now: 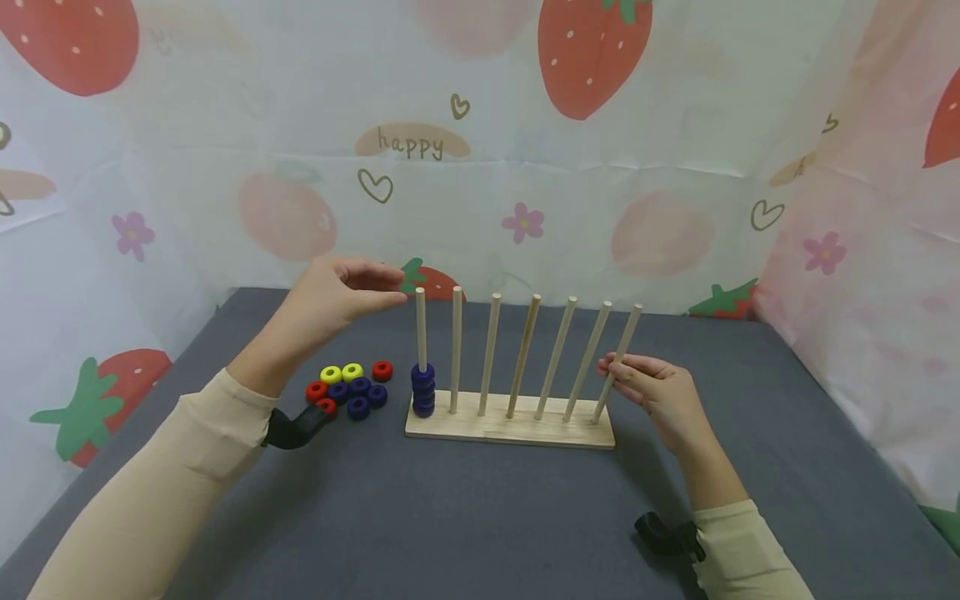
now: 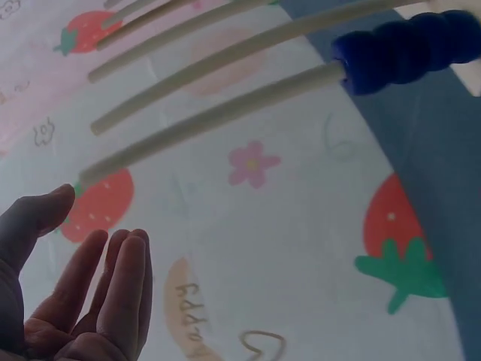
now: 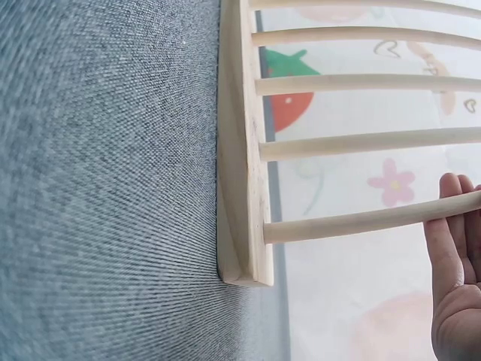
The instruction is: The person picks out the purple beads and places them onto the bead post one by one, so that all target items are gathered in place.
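Observation:
A wooden rack with several upright pegs has its base [image 1: 510, 429] on the grey table. Dark blue rings [image 1: 423, 392] are stacked at the foot of its leftmost peg [image 1: 421, 329]. My left hand [image 1: 330, 292] hovers beside the top of that peg, thumb and fingers apart, holding nothing. In the left wrist view the fingers [image 2: 124, 293] are extended just off the peg's tip. On the other side, my right hand [image 1: 663, 396] pinches the rightmost peg [image 1: 628, 333] around its middle. The right wrist view shows fingers [image 3: 455, 226] against this peg.
Left of the rack lie loose blue rings [image 1: 358, 407], red rings [image 1: 382, 371] and yellow rings [image 1: 331, 375]. The grey tabletop [image 1: 487, 517] extends in front. A patterned curtain [image 1: 465, 208] hangs behind and at both sides.

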